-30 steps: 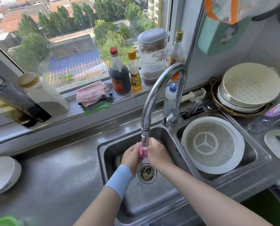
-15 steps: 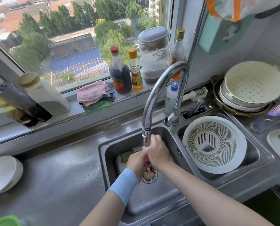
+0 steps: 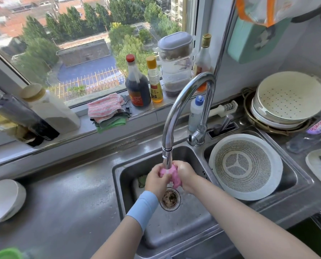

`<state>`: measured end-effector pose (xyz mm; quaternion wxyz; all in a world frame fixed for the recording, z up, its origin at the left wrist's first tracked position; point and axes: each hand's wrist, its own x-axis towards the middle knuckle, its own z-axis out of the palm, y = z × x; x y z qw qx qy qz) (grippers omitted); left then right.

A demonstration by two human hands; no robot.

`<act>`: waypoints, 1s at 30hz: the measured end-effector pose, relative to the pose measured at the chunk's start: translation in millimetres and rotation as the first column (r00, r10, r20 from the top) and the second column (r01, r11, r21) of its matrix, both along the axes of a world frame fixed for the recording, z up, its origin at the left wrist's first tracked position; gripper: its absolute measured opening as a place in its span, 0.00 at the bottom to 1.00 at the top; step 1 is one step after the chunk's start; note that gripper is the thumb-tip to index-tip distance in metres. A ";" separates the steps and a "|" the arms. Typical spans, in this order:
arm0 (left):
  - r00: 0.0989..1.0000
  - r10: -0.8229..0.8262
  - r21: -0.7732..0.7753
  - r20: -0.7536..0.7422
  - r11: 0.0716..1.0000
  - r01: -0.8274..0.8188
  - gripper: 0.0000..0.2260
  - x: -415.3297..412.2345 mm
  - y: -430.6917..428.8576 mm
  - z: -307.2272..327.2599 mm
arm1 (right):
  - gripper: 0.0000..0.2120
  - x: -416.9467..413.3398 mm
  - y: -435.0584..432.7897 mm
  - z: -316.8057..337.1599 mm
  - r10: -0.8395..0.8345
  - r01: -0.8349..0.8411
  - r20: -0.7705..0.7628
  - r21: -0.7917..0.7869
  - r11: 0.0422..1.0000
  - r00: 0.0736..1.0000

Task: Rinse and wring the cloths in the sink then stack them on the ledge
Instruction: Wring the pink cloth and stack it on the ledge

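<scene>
The left grip [image 3: 156, 181], a bare hand with a pale blue wristband, and the right grip [image 3: 186, 176] are both curled tight round a crumpled pink cloth [image 3: 175, 179]. They hold it just under the spout of the curved chrome tap [image 3: 174, 109], above the round drain [image 3: 170, 200] of the left steel sink basin [image 3: 118, 186]. A stack of folded cloths [image 3: 107, 110], pink-striped, grey and green, sits on the window ledge [image 3: 77, 128] along the bench's far edge.

No readable text, dark bottle [image 3: 137, 90] and lying bottle [image 3: 312, 131] labels blurred
</scene>
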<state>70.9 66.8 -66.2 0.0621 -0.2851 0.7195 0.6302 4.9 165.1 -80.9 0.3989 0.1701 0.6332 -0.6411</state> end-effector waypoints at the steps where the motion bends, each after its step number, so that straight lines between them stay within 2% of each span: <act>1: 0.998 0.063 0.003 0.023 0.998 -0.063 0.05 0.3 -9.3 -2.2 | 0.18 -0.3 3.2 -11.1 -0.028 0.027 -0.011 -0.051 0.998 1.000; 2: 0.993 0.108 0.019 0.043 0.994 -0.109 0.06 1.8 -18.6 -3.6 | 0.23 -0.2 6.3 -15.3 -0.047 0.046 -0.011 -0.085 0.995 0.999; 3: 0.990 0.128 0.033 0.054 0.991 -0.130 0.08 3.4 -25.9 -4.9 | 0.23 0.3 10.7 -13.7 -0.071 0.069 -0.019 -0.105 0.992 0.997; 5: 0.990 0.124 0.093 0.074 0.987 -0.131 0.14 9.2 -34.8 -6.3 | 0.21 1.2 21.1 -18.6 -0.137 0.137 0.007 -0.116 0.984 0.991; 8: 0.993 0.040 0.115 0.108 0.992 -0.053 0.23 13.3 -38.7 -8.7 | 0.17 6.7 28.5 -18.7 -0.115 0.122 0.049 -0.181 0.976 0.992; 11: 0.982 -0.090 0.187 0.167 0.981 0.058 0.21 16.0 -31.4 -5.4 | 0.12 13.5 18.2 -15.6 -0.078 0.098 0.090 -0.246 0.964 0.993; 13: 0.982 -0.119 0.217 0.148 0.973 0.085 0.18 18.8 -28.0 -8.2 | 0.13 15.4 11.7 -19.2 -0.021 0.024 0.014 -0.276 0.961 1.000; 15: 0.986 -0.097 0.112 0.138 0.990 0.082 0.15 20.6 -32.1 -16.3 | 0.11 18.0 8.9 -21.9 0.025 -0.038 -0.051 -0.274 0.961 0.998; 17: 0.980 -0.106 -0.016 0.168 0.994 0.111 0.08 21.0 -38.9 -20.6 | 0.10 18.7 8.8 -19.5 -0.007 -0.001 -0.038 -0.211 0.978 0.999; 18: 0.978 -0.102 -0.033 0.181 0.993 0.110 0.07 21.5 -42.7 -22.6 | 0.10 19.2 9.6 -17.3 -0.036 0.031 -0.028 -0.158 0.987 0.999; 21: 0.978 -0.041 -0.002 0.204 0.999 0.043 0.12 20.1 -47.9 -17.4 | 0.13 18.8 11.4 -17.0 -0.117 0.120 -0.043 0.065 0.991 0.992; 23: 0.972 -0.025 -0.059 0.236 0.997 0.040 0.16 17.3 -48.3 -9.6 | 0.11 21.5 11.7 -14.6 -0.039 0.053 -0.110 0.125 0.991 0.993; 24: 0.970 -0.023 -0.055 0.243 0.998 0.037 0.17 15.7 -48.0 -7.9 | 0.09 25.0 11.4 -11.9 0.014 0.000 -0.137 0.105 0.995 0.991; 25: 0.969 -0.025 -0.013 0.245 0.999 0.029 0.17 13.5 -47.0 -6.6 | 0.07 29.4 10.6 -8.8 0.054 -0.049 -0.153 0.037 0.998 0.987; 27: 0.971 -0.018 0.190 0.237 0.981 -0.028 0.15 6.8 -39.0 -2.5 | 0.07 38.3 6.8 -1.7 0.133 -0.146 -0.218 -0.042 0.988 0.967; 29: 0.981 -0.015 0.357 0.192 0.933 -0.055 0.10 0.9 -27.0 2.8 | 0.08 42.9 -0.1 -4.9 0.202 -0.204 -0.338 0.030 0.979 0.919; 30: 0.987 -0.018 0.363 0.158 0.931 -0.041 0.08 -1.7 -23.0 2.7 | 0.09 43.4 -3.4 -8.1 0.190 -0.176 -0.377 0.071 0.982 0.907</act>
